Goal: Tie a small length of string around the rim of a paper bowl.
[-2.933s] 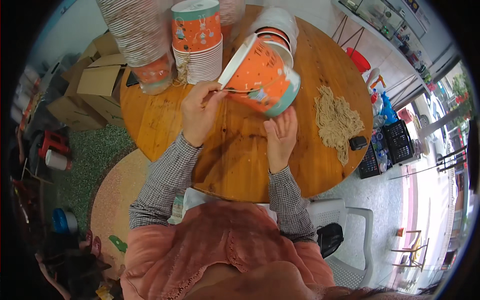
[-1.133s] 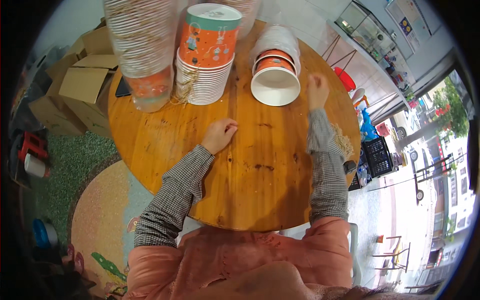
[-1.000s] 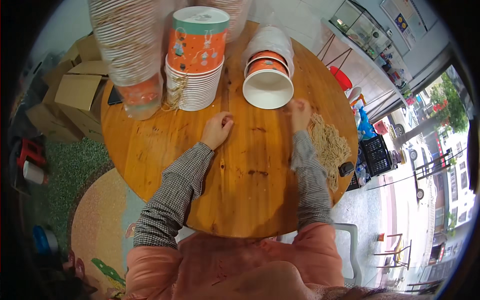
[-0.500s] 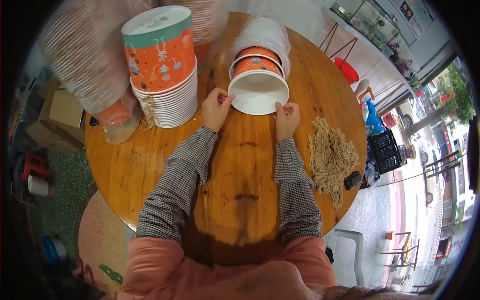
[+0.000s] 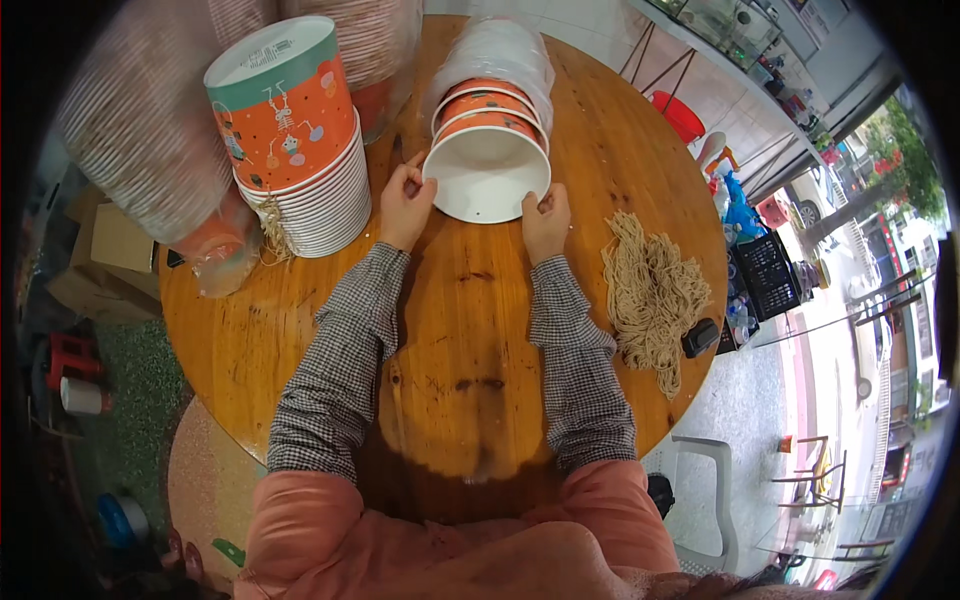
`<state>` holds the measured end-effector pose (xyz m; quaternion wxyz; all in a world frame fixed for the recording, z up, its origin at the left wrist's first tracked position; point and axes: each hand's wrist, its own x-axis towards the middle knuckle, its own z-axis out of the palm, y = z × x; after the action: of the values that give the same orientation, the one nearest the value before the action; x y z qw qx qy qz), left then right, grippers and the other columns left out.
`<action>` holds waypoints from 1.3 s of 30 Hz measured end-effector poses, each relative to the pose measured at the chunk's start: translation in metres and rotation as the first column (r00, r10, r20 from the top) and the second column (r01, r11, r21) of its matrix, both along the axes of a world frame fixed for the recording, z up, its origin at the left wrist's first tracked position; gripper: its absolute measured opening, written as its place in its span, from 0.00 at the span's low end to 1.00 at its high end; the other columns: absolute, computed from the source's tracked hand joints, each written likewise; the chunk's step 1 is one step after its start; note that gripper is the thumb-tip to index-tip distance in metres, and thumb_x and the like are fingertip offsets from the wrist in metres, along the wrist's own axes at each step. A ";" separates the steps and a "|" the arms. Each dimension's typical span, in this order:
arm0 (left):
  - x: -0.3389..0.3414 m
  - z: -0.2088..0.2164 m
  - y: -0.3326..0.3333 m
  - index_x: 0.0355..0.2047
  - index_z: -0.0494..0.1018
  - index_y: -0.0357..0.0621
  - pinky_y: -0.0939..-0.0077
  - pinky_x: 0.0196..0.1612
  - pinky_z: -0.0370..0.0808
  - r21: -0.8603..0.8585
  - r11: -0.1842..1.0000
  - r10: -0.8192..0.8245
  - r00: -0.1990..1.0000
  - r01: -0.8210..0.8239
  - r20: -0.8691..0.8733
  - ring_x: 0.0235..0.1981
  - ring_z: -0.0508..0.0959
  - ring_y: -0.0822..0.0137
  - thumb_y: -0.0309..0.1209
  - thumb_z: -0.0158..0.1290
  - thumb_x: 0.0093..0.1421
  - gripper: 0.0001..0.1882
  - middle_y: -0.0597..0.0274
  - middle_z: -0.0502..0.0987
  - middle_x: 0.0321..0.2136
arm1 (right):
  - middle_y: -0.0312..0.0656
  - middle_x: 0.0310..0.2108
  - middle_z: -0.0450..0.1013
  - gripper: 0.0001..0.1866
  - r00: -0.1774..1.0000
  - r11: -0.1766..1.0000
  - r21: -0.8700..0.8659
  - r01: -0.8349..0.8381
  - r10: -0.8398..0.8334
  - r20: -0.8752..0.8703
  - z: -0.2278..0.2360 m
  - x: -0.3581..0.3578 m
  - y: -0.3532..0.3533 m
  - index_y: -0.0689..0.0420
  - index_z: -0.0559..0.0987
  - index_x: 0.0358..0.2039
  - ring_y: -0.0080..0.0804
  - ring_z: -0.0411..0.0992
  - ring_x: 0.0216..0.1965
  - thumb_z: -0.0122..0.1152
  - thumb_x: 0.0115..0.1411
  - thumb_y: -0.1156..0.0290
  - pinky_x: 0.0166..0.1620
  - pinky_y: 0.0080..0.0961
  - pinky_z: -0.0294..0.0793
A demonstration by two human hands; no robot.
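Observation:
A row of nested paper tubs lies on its side at the far middle of the table. The frontmost paper tub [image 5: 488, 178] turns its white mouth toward me, and orange printed walls show behind its rim. A clear plastic sleeve [image 5: 495, 55] covers the back of the row. My left hand [image 5: 407, 207] is closed at the left side of the front rim, thumb against it. At the right side, my right hand [image 5: 546, 222] pinches the same rim. Some fingertips are hidden behind the rim.
An upside-down stack of orange and green tubs [image 5: 285, 125] stands at left, tan strands hanging beside it. Bagged tub stacks [image 5: 150, 130] crowd the far left. A heap of tan string [image 5: 655, 300] and a small black object [image 5: 700, 338] lie near the table's right edge [image 5: 722, 260].
The view has shifted, so the tubs and both hands appear a little further left. Both hands stay at the front tub's rim; their grip looks much the same.

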<state>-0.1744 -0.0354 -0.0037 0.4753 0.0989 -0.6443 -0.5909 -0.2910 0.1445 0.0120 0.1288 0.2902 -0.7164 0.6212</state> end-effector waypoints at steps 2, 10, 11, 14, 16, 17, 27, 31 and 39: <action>0.020 0.025 0.020 0.32 0.67 0.40 0.79 0.41 0.72 0.176 0.975 -0.136 0.991 0.133 0.006 0.39 0.76 0.71 0.33 0.46 0.65 0.09 0.54 0.75 0.44 | 0.33 0.24 0.66 0.05 0.999 1.000 -0.026 0.011 -0.010 0.034 0.005 0.004 0.016 0.61 0.68 0.30 0.17 0.62 0.23 0.55 0.57 0.78 0.28 0.15 0.63; 0.062 0.006 0.016 0.49 0.66 0.35 0.80 0.45 0.71 0.381 0.879 -0.212 0.951 0.287 -0.227 0.41 0.75 0.71 0.41 0.40 0.69 0.20 0.58 0.72 0.45 | 0.35 0.28 0.72 0.09 0.961 0.927 -0.284 -0.246 0.272 0.056 0.051 0.053 0.062 0.64 0.71 0.39 0.16 0.69 0.29 0.54 0.58 0.79 0.33 0.14 0.69; 0.067 0.009 0.019 0.50 0.66 0.35 0.80 0.45 0.71 0.374 0.888 -0.197 0.955 0.270 -0.222 0.42 0.74 0.71 0.41 0.40 0.69 0.21 0.58 0.72 0.46 | 0.36 0.28 0.72 0.11 0.955 0.940 -0.195 -0.282 0.293 0.034 0.056 0.058 0.068 0.65 0.71 0.42 0.17 0.69 0.24 0.54 0.59 0.75 0.27 0.13 0.69; 0.091 0.020 0.034 0.53 0.65 0.34 0.76 0.49 0.70 0.371 0.897 -0.201 0.969 0.241 -0.142 0.46 0.73 0.70 0.44 0.38 0.69 0.24 0.57 0.73 0.46 | 0.42 0.34 0.73 0.15 0.755 0.875 -0.015 -0.483 0.426 0.498 0.080 0.070 0.094 0.65 0.69 0.45 0.21 0.71 0.21 0.55 0.61 0.70 0.20 0.16 0.69; 0.105 0.011 0.028 0.49 0.70 0.34 0.74 0.46 0.75 0.456 0.829 -0.308 0.945 0.323 -0.109 0.43 0.77 0.66 0.47 0.36 0.69 0.26 0.53 0.76 0.42 | 0.42 0.31 0.74 0.16 0.663 0.856 -0.144 -0.496 0.481 0.573 0.087 0.086 0.103 0.65 0.71 0.43 0.22 0.71 0.19 0.54 0.62 0.65 0.18 0.16 0.68; 0.118 -0.017 0.003 0.47 0.71 0.33 0.73 0.40 0.79 0.541 0.732 -0.370 0.909 0.413 -0.192 0.38 0.80 0.63 0.49 0.37 0.68 0.28 0.50 0.78 0.38 | 0.41 0.28 0.74 0.18 0.542 0.806 -0.276 -0.523 0.565 0.623 0.092 0.099 0.097 0.64 0.73 0.41 0.22 0.71 0.17 0.53 0.64 0.59 0.16 0.17 0.68; 0.153 -0.014 0.024 0.52 0.69 0.33 0.76 0.42 0.78 0.237 0.939 -0.260 0.965 0.249 0.017 0.41 0.79 0.66 0.35 0.42 0.67 0.19 0.52 0.78 0.41 | 0.49 0.34 0.75 0.08 0.892 0.772 0.453 0.446 -0.427 -0.150 0.017 0.027 0.181 0.60 0.79 0.32 0.46 0.75 0.33 0.58 0.57 0.68 0.39 0.38 0.74; 0.164 -0.014 0.035 0.53 0.69 0.35 0.78 0.42 0.77 0.215 0.972 -0.132 0.974 0.091 0.182 0.41 0.78 0.68 0.29 0.43 0.65 0.18 0.56 0.78 0.41 | 0.50 0.35 0.75 0.10 0.845 0.564 0.702 0.434 -0.525 -0.101 0.028 0.032 0.165 0.59 0.80 0.34 0.45 0.75 0.37 0.60 0.57 0.66 0.40 0.39 0.74; 0.166 -0.012 0.044 0.49 0.72 0.34 0.80 0.39 0.75 0.388 0.914 -0.187 0.973 0.121 0.137 0.37 0.78 0.70 0.27 0.45 0.64 0.16 0.59 0.79 0.39 | 0.43 0.27 0.74 0.09 0.857 0.697 0.525 0.488 -0.495 -0.140 0.012 0.016 0.172 0.59 0.78 0.29 0.40 0.73 0.28 0.59 0.58 0.66 0.33 0.38 0.73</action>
<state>-0.0084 0.0083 -0.0154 0.3423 0.1874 -0.5629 -0.7286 -0.2746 0.3160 0.0239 0.1979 0.1087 -0.9141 0.3367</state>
